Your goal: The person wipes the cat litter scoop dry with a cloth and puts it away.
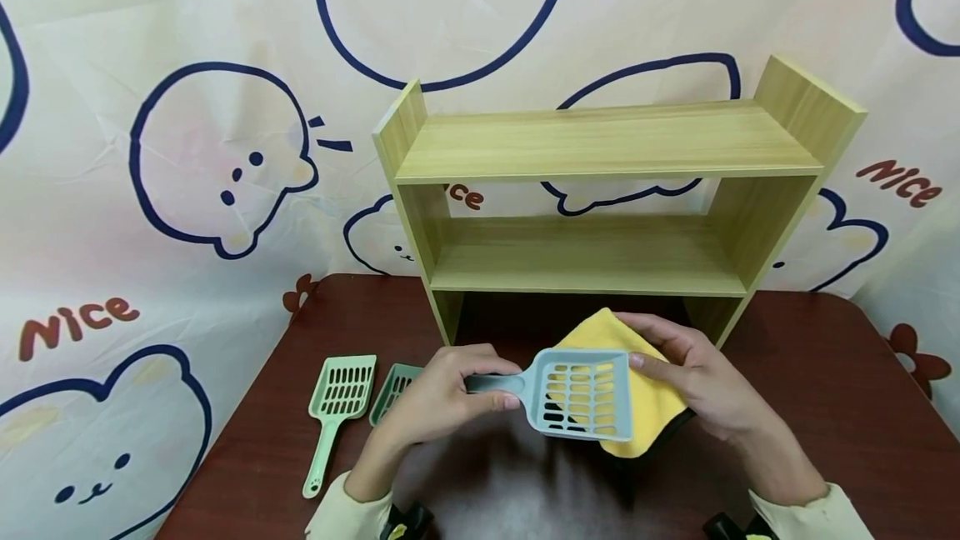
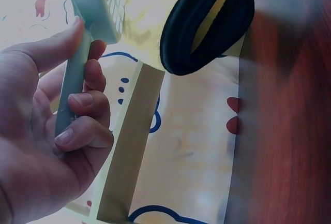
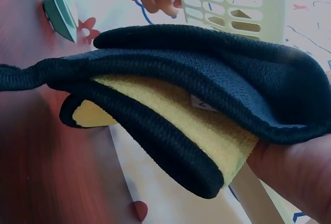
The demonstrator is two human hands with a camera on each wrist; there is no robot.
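My left hand [image 1: 442,394] grips the handle of a pale blue slotted litter scoop [image 1: 536,390], its fingers curled round it as the left wrist view shows. The scoop is held up over the table, its slotted head pointing right. My right hand [image 1: 701,382] holds a folded cloth [image 1: 652,407], yellow on one side and dark grey with black edging [image 3: 207,69] on the other. The cloth lies behind the scoop's head, and its yellow shows through the slots. The right thumb is at the scoop's right edge. Most right fingers are hidden behind the cloth.
On the dark red-brown table [image 1: 817,407], a light green scoop [image 1: 341,394] lies at the left. A darker green scoop [image 1: 392,386] beside it is partly hidden by my left hand. A wooden two-tier shelf [image 1: 585,252] stands behind my hands, before a patterned cloth backdrop [image 1: 225,298].
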